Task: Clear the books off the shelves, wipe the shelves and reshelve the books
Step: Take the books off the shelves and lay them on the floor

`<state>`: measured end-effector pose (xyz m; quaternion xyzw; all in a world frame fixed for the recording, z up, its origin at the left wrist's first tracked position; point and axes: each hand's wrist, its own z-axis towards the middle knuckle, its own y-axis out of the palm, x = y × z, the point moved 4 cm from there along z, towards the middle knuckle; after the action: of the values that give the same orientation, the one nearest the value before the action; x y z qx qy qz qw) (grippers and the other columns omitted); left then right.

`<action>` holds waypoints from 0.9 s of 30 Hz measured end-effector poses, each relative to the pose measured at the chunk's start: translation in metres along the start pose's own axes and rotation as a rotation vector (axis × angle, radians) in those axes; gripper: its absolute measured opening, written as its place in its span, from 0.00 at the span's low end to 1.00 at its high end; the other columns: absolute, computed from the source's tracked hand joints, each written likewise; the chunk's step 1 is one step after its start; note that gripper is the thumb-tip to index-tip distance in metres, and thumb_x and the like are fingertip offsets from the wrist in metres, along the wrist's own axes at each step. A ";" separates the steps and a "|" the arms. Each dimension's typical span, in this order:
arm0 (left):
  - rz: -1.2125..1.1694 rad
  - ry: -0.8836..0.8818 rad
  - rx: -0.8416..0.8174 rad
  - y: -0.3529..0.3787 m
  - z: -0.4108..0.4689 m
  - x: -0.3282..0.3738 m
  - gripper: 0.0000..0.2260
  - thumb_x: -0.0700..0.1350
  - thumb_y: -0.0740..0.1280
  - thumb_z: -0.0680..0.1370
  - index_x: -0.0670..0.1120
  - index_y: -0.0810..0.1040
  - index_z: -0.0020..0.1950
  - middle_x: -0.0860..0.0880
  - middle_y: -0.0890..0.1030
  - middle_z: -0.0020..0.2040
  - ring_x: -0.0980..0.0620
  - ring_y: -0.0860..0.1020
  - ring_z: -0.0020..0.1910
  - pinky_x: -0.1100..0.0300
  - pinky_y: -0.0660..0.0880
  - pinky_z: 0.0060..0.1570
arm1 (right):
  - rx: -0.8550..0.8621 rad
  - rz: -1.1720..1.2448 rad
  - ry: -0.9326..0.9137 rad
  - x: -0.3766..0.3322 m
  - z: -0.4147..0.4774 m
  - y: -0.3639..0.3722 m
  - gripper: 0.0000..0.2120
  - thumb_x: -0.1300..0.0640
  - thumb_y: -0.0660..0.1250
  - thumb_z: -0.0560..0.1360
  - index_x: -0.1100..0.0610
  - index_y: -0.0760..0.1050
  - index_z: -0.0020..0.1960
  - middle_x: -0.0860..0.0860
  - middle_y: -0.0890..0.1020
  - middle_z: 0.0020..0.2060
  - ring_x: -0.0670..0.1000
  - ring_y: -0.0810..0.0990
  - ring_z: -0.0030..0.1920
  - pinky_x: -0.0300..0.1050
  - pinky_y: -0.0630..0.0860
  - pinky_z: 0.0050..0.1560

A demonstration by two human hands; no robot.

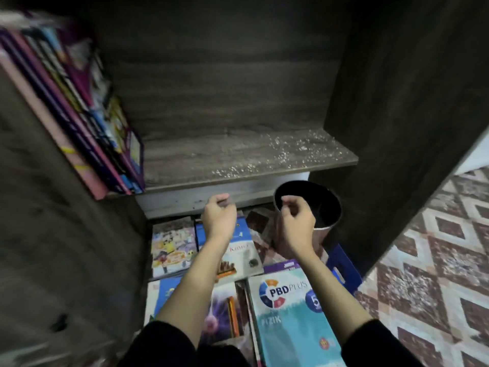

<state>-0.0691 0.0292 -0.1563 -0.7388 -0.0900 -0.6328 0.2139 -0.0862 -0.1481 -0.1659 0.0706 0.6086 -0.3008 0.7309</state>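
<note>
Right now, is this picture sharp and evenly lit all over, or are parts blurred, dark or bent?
Head view: the leaning books smear into motion blur toward the top left corner; the back panel sits in dim shadow; bright specks glint on the shelf board; the wide lens bows the cabinet side wall; the PBD Plus book is readable.

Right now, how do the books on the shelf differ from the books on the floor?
The shelf books stand leaning in a tight row; the floor books lie flat, covers up, spread out, partly overlapping. The shelf books show mostly edges; the floor books show front covers. Both are colourful.
</note>
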 end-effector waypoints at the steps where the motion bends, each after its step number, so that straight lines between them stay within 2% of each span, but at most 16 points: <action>1: -0.018 0.032 0.019 -0.009 0.003 0.009 0.11 0.36 0.64 0.75 0.45 0.79 0.55 0.47 0.81 0.52 0.48 0.78 0.54 0.62 0.71 0.55 | -0.006 0.016 -0.025 -0.011 0.001 0.006 0.10 0.69 0.63 0.72 0.61 0.79 0.50 0.56 0.81 0.47 0.52 0.78 0.50 0.38 0.69 0.53; 4: -0.094 0.113 0.057 -0.043 0.008 0.035 0.09 0.35 0.63 0.76 0.47 0.77 0.52 0.48 0.79 0.50 0.48 0.78 0.52 0.63 0.70 0.50 | -0.048 0.089 -0.106 -0.044 -0.001 0.028 0.11 0.71 0.63 0.71 0.60 0.78 0.49 0.56 0.81 0.46 0.51 0.77 0.47 0.38 0.69 0.51; 7: -0.069 0.200 0.158 -0.081 0.016 0.057 0.09 0.36 0.64 0.76 0.49 0.76 0.51 0.48 0.79 0.53 0.52 0.77 0.50 0.65 0.69 0.48 | -0.082 0.152 -0.159 -0.077 -0.005 0.056 0.11 0.71 0.63 0.71 0.60 0.78 0.49 0.56 0.81 0.46 0.52 0.78 0.46 0.39 0.70 0.51; 12: 0.027 0.445 0.390 -0.149 0.024 0.092 0.11 0.34 0.63 0.75 0.44 0.79 0.53 0.45 0.79 0.53 0.51 0.77 0.50 0.65 0.69 0.54 | -0.153 0.223 -0.260 -0.128 -0.017 0.108 0.11 0.71 0.63 0.71 0.61 0.79 0.48 0.54 0.81 0.44 0.52 0.78 0.45 0.42 0.71 0.51; 15: 0.166 0.599 0.510 -0.184 0.028 0.113 0.14 0.30 0.60 0.73 0.40 0.78 0.55 0.42 0.77 0.55 0.46 0.75 0.55 0.66 0.65 0.58 | -0.247 0.232 -0.318 -0.155 -0.026 0.138 0.09 0.70 0.63 0.72 0.61 0.78 0.49 0.54 0.80 0.45 0.51 0.77 0.46 0.41 0.72 0.52; 17: 0.285 0.724 0.550 -0.202 0.031 0.126 0.20 0.27 0.58 0.71 0.39 0.76 0.60 0.42 0.74 0.61 0.45 0.72 0.62 0.68 0.60 0.61 | -0.329 0.217 -0.352 -0.172 -0.033 0.157 0.09 0.68 0.63 0.74 0.61 0.78 0.51 0.52 0.79 0.46 0.49 0.76 0.47 0.39 0.70 0.51; 18: 0.371 0.763 0.552 -0.208 0.035 0.130 0.25 0.26 0.58 0.70 0.40 0.73 0.66 0.42 0.71 0.67 0.45 0.69 0.67 0.67 0.58 0.65 | -0.369 0.210 -0.367 -0.179 -0.035 0.168 0.08 0.67 0.64 0.75 0.61 0.77 0.52 0.53 0.79 0.47 0.49 0.76 0.47 0.40 0.71 0.52; 20: 0.625 0.753 0.513 -0.217 0.045 0.135 0.35 0.25 0.59 0.70 0.43 0.59 0.76 0.47 0.57 0.77 0.47 0.55 0.75 0.62 0.55 0.70 | -0.461 0.165 -0.393 -0.191 -0.037 0.187 0.10 0.62 0.64 0.76 0.61 0.75 0.57 0.54 0.79 0.52 0.49 0.76 0.51 0.44 0.72 0.57; 22: 0.925 0.707 0.437 -0.221 0.058 0.134 0.41 0.28 0.62 0.71 0.45 0.44 0.78 0.49 0.42 0.78 0.49 0.43 0.77 0.57 0.56 0.72 | -0.561 0.097 -0.417 -0.202 -0.037 0.206 0.17 0.55 0.65 0.77 0.59 0.70 0.65 0.55 0.77 0.59 0.52 0.74 0.58 0.44 0.70 0.61; 24: 1.144 0.681 0.385 -0.220 0.065 0.131 0.40 0.33 0.62 0.75 0.43 0.37 0.77 0.47 0.33 0.75 0.48 0.40 0.77 0.55 0.55 0.73 | -0.634 0.015 -0.442 -0.212 -0.037 0.222 0.25 0.49 0.65 0.77 0.57 0.64 0.71 0.56 0.74 0.65 0.55 0.72 0.64 0.45 0.68 0.61; 27: 1.202 0.651 0.388 -0.216 0.069 0.130 0.35 0.37 0.57 0.79 0.42 0.33 0.75 0.48 0.27 0.70 0.48 0.42 0.77 0.55 0.51 0.73 | -0.673 -0.083 -0.490 -0.218 -0.033 0.240 0.31 0.44 0.64 0.77 0.56 0.59 0.74 0.57 0.73 0.67 0.58 0.72 0.66 0.50 0.69 0.62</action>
<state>-0.0707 0.2339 0.0065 -0.3825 0.2906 -0.5666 0.6695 -0.0050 0.1392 -0.0340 -0.2703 0.4831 -0.1221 0.8238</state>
